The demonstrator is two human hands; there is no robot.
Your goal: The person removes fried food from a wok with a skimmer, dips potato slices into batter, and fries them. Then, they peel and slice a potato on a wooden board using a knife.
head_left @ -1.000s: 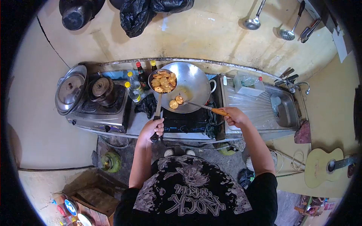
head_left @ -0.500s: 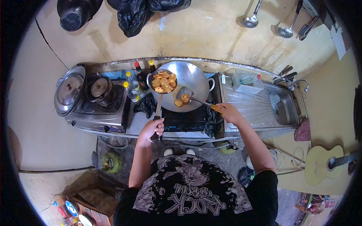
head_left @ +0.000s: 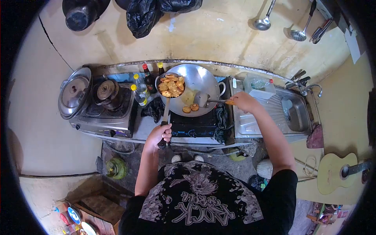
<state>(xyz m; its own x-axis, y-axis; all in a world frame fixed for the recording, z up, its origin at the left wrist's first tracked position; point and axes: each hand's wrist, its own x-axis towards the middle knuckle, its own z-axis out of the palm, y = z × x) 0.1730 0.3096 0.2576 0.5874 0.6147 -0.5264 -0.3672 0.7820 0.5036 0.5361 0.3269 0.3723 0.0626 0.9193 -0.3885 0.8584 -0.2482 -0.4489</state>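
Observation:
My left hand (head_left: 161, 134) is closed round the dark handle of a strainer, whose basket holds a heap of golden fried pieces (head_left: 171, 86) over the left side of the wok (head_left: 199, 76). In my right hand (head_left: 243, 102) is the wooden handle of a metal spatula (head_left: 202, 99); its blade rests inside the wok. Two fried pieces (head_left: 190, 108) lie in the wok just left of the blade, near a little oil (head_left: 189, 96). Below the wok is a black induction stove (head_left: 192, 131).
Bottles (head_left: 149, 80) stand left of the wok, beside a gas stove (head_left: 121, 125) with a lidded pot (head_left: 107, 92). On the right are a clear plastic box (head_left: 260, 88), a steel sink (head_left: 299, 113) and a tap (head_left: 313, 89). A dark cloth (head_left: 220, 121) hangs beside the induction stove.
The spatula has moved right and turned, and the fried piece on its blade now lies in the wok beside the other. My right hand has risen and shifted right.

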